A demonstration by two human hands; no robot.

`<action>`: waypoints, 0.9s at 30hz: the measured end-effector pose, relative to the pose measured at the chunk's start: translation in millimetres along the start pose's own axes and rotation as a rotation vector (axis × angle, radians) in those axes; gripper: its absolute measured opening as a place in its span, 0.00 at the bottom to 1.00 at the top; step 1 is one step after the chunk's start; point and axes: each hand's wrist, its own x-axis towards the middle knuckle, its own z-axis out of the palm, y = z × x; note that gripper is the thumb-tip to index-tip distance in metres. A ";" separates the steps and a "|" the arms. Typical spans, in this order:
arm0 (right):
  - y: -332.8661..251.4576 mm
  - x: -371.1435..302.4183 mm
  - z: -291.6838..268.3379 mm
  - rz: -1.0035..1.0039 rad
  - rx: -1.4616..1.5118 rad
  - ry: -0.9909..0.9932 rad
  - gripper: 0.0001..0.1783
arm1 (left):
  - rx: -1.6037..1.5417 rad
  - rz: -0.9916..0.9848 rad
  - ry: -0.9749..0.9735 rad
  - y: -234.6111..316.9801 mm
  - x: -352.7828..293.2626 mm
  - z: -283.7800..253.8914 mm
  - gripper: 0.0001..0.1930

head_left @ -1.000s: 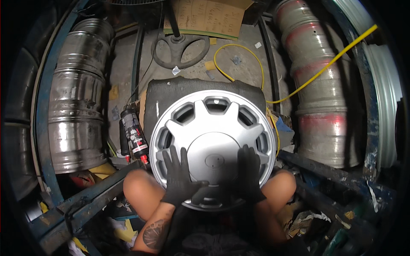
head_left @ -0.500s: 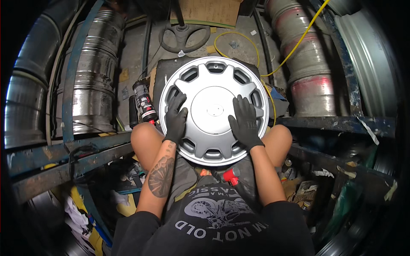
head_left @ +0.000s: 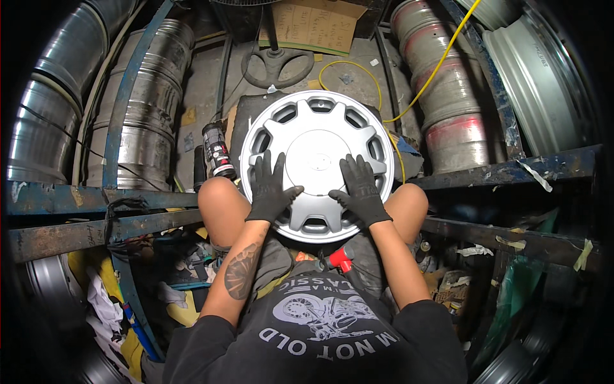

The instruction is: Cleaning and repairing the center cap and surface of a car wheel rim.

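Note:
A silver wheel cover [head_left: 318, 153] with a plain round centre and slots around its edge lies face up in front of my knees. Black gloves cover both hands. My left hand [head_left: 271, 189] rests flat on the cover's lower left, fingers spread and thumb pointing inward. On the lower right, my right hand [head_left: 360, 190] lies the same way with its fingers stretched forward. The thumbs point toward each other below the centre disc. Beneath the cover, a dark padded support [head_left: 240, 121] shows at its edges.
Stacked metal wheel rims stand in racks at left [head_left: 144, 121] and right [head_left: 441, 96]. A black bottle [head_left: 219, 150] is beside my left knee. Ahead are a floor-fan base [head_left: 276, 67], cardboard [head_left: 313, 25] and a yellow hose [head_left: 435, 83]. A red tool [head_left: 341, 258] lies at my lap.
Both hands have slid toward me over the wheel cover. Their thumbs now spread inward, closer to each other. The whole view has shifted slightly.

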 end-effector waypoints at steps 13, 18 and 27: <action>-7.7 5.4 -10.6 -0.098 0.010 0.051 0.50 | 0.082 0.060 -0.140 12.2 14.6 -13.9 0.61; -19.2 5.5 -15.6 0.077 0.067 -0.038 0.65 | 0.005 -0.059 -0.029 32.8 5.8 -18.7 0.67; -20.3 13.0 -16.4 0.381 -0.092 -0.164 0.76 | -0.156 -0.457 -0.211 55.1 24.0 -39.9 0.65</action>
